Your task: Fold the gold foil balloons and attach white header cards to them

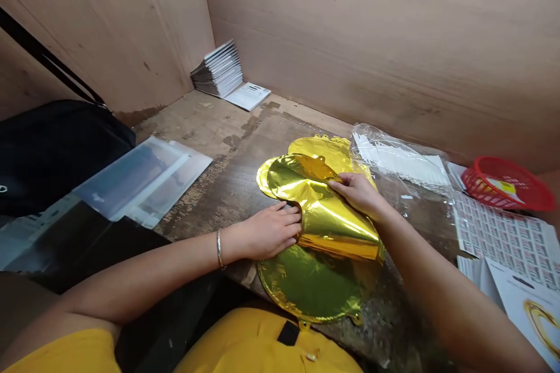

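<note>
The left hand lies open, pressing the gold foil balloon beneath both hands — the right hand pinches its folded top layer, a clear plastic bag just beyond, a red plastic basket farther right.

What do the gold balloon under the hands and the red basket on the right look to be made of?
The gold balloon looks like thin metallised foil: mirror-shiny, with sharp creases where it folds. The red basket is probably moulded plastic, judging by its even, glossy colour and lattice sides.
</note>
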The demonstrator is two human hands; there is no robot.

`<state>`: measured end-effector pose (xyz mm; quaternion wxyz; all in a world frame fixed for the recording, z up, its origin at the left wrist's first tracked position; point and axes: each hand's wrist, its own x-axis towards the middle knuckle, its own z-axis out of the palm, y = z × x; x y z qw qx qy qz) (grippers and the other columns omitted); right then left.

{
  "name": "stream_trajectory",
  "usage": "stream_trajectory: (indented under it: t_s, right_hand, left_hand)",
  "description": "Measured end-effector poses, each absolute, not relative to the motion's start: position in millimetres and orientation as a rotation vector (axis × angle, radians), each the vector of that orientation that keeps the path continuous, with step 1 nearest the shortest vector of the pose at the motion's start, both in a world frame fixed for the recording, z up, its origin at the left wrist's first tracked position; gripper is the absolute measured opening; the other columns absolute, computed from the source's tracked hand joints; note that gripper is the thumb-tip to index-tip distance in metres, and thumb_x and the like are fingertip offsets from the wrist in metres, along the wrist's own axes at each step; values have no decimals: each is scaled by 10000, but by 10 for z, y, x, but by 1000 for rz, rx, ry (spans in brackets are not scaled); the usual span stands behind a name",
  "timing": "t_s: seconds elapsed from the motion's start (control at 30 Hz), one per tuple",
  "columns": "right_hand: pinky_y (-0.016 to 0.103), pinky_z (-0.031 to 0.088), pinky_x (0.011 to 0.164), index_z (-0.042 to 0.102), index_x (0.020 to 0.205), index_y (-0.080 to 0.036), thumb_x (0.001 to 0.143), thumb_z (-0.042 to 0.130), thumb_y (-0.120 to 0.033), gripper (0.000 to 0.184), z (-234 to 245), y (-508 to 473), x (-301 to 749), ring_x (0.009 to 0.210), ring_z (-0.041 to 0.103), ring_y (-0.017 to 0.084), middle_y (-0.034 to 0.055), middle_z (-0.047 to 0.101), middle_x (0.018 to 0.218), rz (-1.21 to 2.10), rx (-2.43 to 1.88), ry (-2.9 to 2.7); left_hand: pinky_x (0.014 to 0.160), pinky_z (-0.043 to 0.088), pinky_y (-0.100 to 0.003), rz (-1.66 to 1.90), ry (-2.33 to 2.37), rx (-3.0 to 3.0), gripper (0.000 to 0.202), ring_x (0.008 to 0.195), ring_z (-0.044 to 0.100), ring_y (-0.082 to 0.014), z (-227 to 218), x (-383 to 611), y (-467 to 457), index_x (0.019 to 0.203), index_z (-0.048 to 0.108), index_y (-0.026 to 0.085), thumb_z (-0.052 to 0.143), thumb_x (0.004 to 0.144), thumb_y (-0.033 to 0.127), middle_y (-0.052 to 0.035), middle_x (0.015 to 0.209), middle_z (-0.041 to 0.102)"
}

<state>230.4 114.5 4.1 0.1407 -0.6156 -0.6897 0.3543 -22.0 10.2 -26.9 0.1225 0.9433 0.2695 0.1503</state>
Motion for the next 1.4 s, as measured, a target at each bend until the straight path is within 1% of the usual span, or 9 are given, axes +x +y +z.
stream_trajectory:
  t_s: [0.17, 0.37, 0.47, 0.57, 0.63, 0.73, 0.83, 1.17, 1.4]
  right_hand:
    - [237, 291, 444, 550, 625, -188, 699, 575, -617, 436, -33, 1245, 2259, 472, 400, 103, -38, 464, 513, 1061, -1776, -2014]
    - [242, 332, 449, 558, 608, -186, 735, 594, -528, 368, -46, 1276, 2183, 464, 440, 111, -28, 491, 506, 975, -1844, -2080]
    - [273, 403, 494, 603, 641, -173, 758, 601, -452, 302, -6, 1267, 2165, 519, 525, 157, 11, 559, 554, 875, -1895, -2127]
    - [413, 502, 733, 688, 944, -132, 788, 601, -387, 312, 58, 1134, 2129, 839, 638, 298, 139, 693, 874, 617, -1900, -2159]
    - [525, 440, 941, 618, 1213, -114, 839, 566, -370, 456, 81, 924, 2087, 1141, 556, 379, 215, 629, 1208, 281, -1759, -2223]
    - [545, 349, 1089, 549, 1338, -126, 938, 442, -397, 495, 35, 493, 2010, 1347, 408, 364, 193, 489, 1432, -33, -1482, -2397]
    - [509, 360, 1111, 569, 1323, -103, 979, 355, -431, 521, -91, 148, 1959, 1375, 396, 336, 185, 493, 1440, 17, -1428, -2595]
    - [517, 357, 1113, 479, 1406, -67, 964, 393, -486, 615, -275, 116, 2014, 1393, 363, 351, 202, 407, 1494, 125, -1576, -2697]
    - [520, 300, 1142, 407, 1456, -68, 968, 378, -488, 644, -366, 56, 2007, 1427, 294, 349, 187, 341, 1536, 121, -1584, -2687]
  left_hand:
    - [1062, 374, -415, 475, 739, 2742, 265, 1218, 534, -252, -286, -227, 124, 1177, 584, 160, 478, 948, 244, -112, 1238, 637]
    - [916, 498, -340, 512, 949, 2685, 295, 1051, 627, -216, -237, -314, 159, 1122, 633, 139, 426, 913, 119, -122, 1121, 677]
    - [1080, 372, -476, 476, 1250, 2656, 364, 1283, 494, -285, -246, -383, 224, 1298, 553, 159, 422, 966, 232, -148, 1368, 552]
    - [1132, 202, -611, 300, 1399, 2603, 518, 1437, 257, -361, -314, -422, 287, 1443, 407, 187, 446, 972, 399, -141, 1532, 364]
    - [1129, 198, -611, 234, 1430, 2570, 568, 1448, 222, -373, -361, -425, 305, 1466, 373, 179, 438, 969, 445, -146, 1547, 333]
    - [1139, 195, -582, 223, 1464, 2549, 606, 1455, 205, -368, -373, -404, 315, 1476, 354, 154, 433, 965, 470, -164, 1558, 297]
    - [1143, 174, -593, 175, 1472, 2532, 624, 1459, 200, -357, -319, -385, 354, 1474, 350, 124, 423, 968, 481, -182, 1564, 269]
    - [1149, 166, -592, 166, 1515, 2493, 651, 1460, 207, -343, -323, -414, 532, 1481, 331, 119, 413, 965, 508, -181, 1567, 261]
    - [1148, 193, -586, 34, 1688, 2424, 691, 1456, 203, -368, -226, -414, 618, 1475, 337, 83, 385, 963, 545, -212, 1557, 267]
